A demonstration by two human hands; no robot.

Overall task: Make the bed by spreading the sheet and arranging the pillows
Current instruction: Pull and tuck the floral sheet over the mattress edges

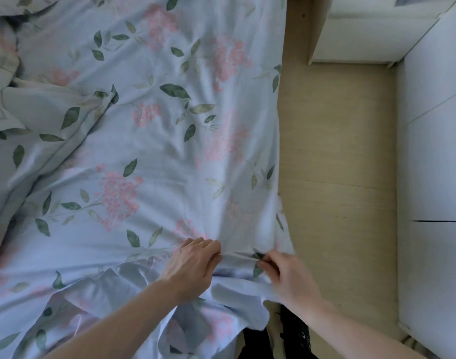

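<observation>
A pale blue sheet (154, 141) printed with pink flowers and green leaves covers the bed and fills most of the view. It lies fairly flat in the middle and is rumpled into folds along the left side. My left hand (193, 263) is closed on a pinch of the sheet near its front right corner. My right hand (286, 275) grips the same edge a little to the right, at the bed's corner. The fabric is bunched between the two hands. A pillow (4, 6) in matching cloth shows partly at the top left.
A light wooden floor (335, 156) runs along the bed's right side. White cabinets (434, 151) stand along the right wall, with a wood-edged white unit (351, 42) at the top right. Dark clothing on my legs (291, 330) shows at the bottom.
</observation>
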